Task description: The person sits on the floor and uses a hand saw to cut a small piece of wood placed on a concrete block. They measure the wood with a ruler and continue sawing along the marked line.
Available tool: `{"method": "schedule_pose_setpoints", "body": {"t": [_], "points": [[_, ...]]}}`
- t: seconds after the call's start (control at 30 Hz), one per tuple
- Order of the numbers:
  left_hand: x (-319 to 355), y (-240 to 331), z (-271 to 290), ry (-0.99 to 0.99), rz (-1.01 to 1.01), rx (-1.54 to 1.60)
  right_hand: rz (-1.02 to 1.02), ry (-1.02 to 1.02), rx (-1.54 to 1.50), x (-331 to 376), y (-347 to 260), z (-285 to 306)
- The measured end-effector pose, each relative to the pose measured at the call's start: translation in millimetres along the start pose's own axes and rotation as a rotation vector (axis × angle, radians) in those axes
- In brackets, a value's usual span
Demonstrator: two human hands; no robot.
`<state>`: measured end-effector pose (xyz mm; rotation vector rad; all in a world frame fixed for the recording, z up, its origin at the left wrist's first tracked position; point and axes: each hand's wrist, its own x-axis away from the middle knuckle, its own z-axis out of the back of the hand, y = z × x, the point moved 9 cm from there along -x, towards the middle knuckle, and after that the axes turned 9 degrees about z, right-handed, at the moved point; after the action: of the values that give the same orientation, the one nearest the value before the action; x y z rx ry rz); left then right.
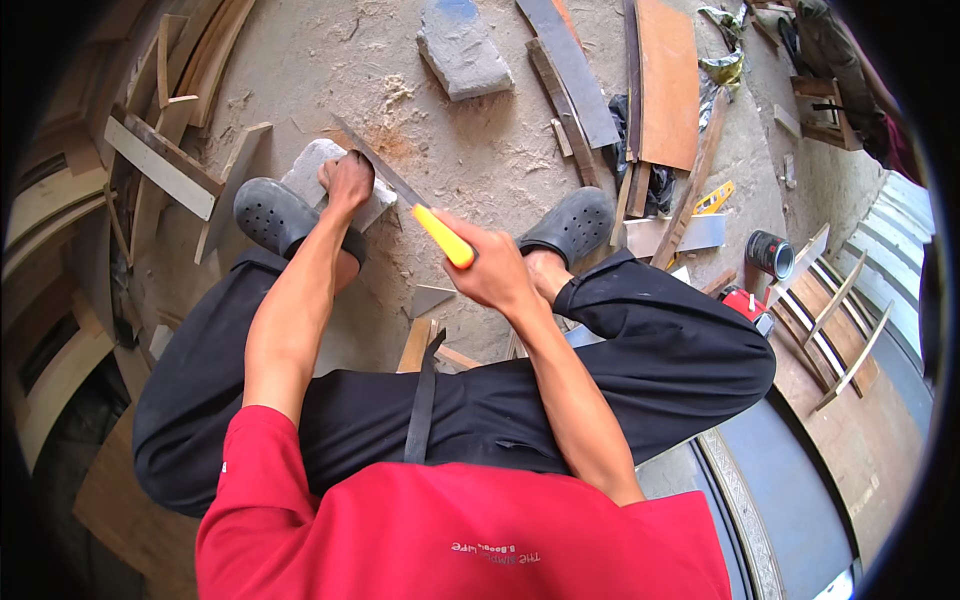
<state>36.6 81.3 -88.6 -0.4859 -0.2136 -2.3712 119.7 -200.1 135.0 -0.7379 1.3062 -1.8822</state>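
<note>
A long, narrow, tapering blade on a yellow handle [442, 236] is gripped in my right hand [492, 266]; whether it is a saw or a knife I cannot tell. Its blade [385, 172] points to the far left, passing close beside my left hand [347, 180]. That left hand is closed, knuckles up, over a rough whitish block [308, 172] on the ground by my left shoe [268, 212]. What its fingers hold, if anything, is hidden. Reddish-brown dust [388, 142] lies beyond the blade.
Another rough block [465, 55] lies farther ahead. Wood boards [668, 85] and strips lie at right, near a yellow handle [714, 197] and a dark can [769, 254]. Scrap wood [160, 165] leans at left. A person [850, 70] is at far right.
</note>
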Motion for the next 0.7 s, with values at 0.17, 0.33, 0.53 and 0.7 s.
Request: {"method": "schedule_pose_setpoints", "body": {"t": [0.17,0.33,0.53,0.7], "points": [[-7.1,12.0,16.0,0.092,-0.008,0.098,0.032,0.074,-0.023,4.2,-1.8,9.9],[-0.3,8.9,8.8,0.025,0.127,0.135,0.036,0.057,-0.022,4.0,-6.5,21.3],[16.3,19.4,26.0,-0.088,0.194,0.173,0.021,0.034,0.006,11.1,9.4,23.3],[16.1,24.9,41.6,-0.061,0.209,0.246,-0.032,-0.043,0.046,6.0,6.9,6.2]]}}
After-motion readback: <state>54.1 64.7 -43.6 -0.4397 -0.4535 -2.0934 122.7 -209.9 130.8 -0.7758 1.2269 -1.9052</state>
